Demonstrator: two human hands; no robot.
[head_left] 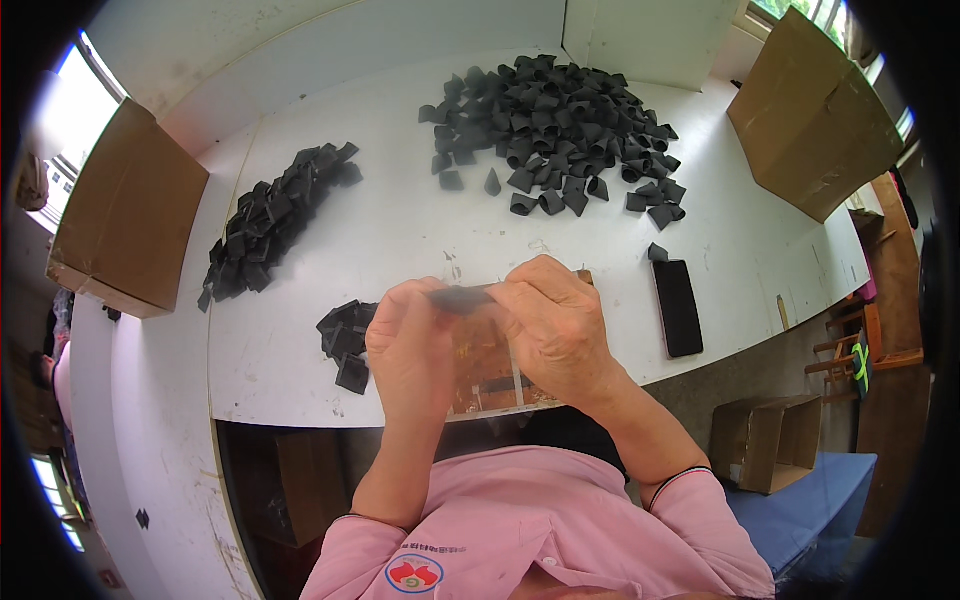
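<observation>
A small dark grey piece, apparently foam or fabric (462, 299), is stretched between my two hands above the near part of the white table. My left hand (408, 335) pinches its left end; my right hand (550, 325) grips the right end, fingers curled. Below them lies a worn brown board (485, 365), partly hidden by my hands. Beside my left hand sits a small heap of flat dark square pieces (347, 340). A long pile of similar flat pieces (270, 220) lies farther left. At the back spreads a large pile of curled, looped dark pieces (560, 125).
A black phone (679, 308) lies right of my right hand, with one loose dark piece (657, 252) at its top. Cardboard boxes stand at the left (130, 210) and right (815, 120) of the white table (390, 240). An open carton (765, 445) rests on a blue surface below.
</observation>
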